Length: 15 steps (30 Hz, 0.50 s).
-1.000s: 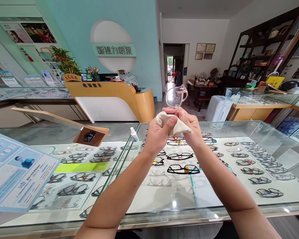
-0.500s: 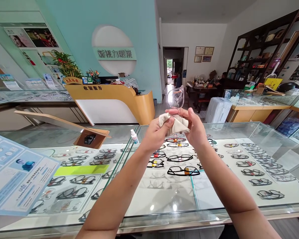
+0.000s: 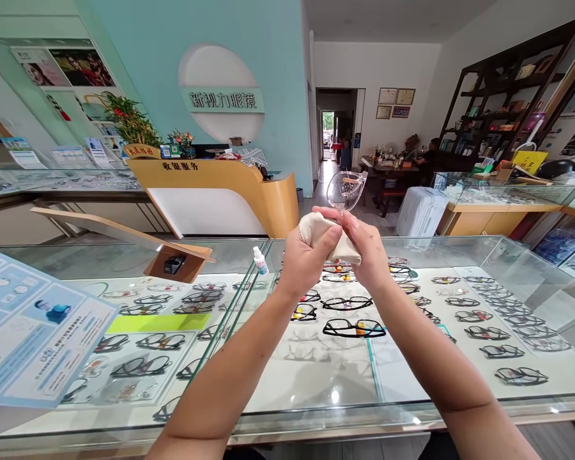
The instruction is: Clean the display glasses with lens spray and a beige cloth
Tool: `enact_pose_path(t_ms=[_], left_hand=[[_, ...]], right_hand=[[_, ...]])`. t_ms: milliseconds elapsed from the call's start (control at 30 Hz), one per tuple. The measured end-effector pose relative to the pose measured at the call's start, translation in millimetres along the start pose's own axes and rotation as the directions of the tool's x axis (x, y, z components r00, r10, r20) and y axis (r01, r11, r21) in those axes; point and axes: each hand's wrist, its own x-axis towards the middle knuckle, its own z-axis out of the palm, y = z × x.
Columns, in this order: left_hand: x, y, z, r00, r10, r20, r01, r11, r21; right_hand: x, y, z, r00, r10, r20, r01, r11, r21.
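Above the glass counter, both my hands are raised together around a pair of clear-framed eyeglasses. One lens rim sticks up above my fingers; the lower part of the glasses is hidden by cloth and hands. My left hand is closed on a cream cleaning cloth, its thumb pressing the cloth from the near side. My right hand is closed at the right side, its thumb and fingers pinching the eyeglasses just beneath the upright rim, against the cloth's edge.
Rows of eyeglasses lie inside the glass display counter. On its top stand a white spray bottle, a wooden stand and a blue leaflet. A yellow reception desk stands beyond; a person sits far back.
My right hand has closed in from a spread pose to a pinch near the left one. The eyeglasses have turned and shifted slightly right, and the cloth is bunched differently.
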Motion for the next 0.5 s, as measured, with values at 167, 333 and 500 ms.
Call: enact_pose_path(t_ms=[167, 333, 500], left_hand=[[-2, 1, 4.7, 0.998, -0.043, -0.048, 0.041, 0.998, -0.051], [5, -6, -4.1, 0.993, -0.104, 0.057, 0.108, 0.991, -0.075], [9, -5, -22.3, 0.915, -0.223, 0.337, 0.237, 0.972, 0.001]], right_hand=[[-1, -1, -2, 0.998, -0.054, 0.034, 0.054, 0.998, -0.017], [6, -1, -9, 1.0, 0.024, -0.006, -0.024, 0.998, 0.052], [10, -6, -15, 0.997, 0.056, -0.053, -0.049, 0.989, 0.137]])
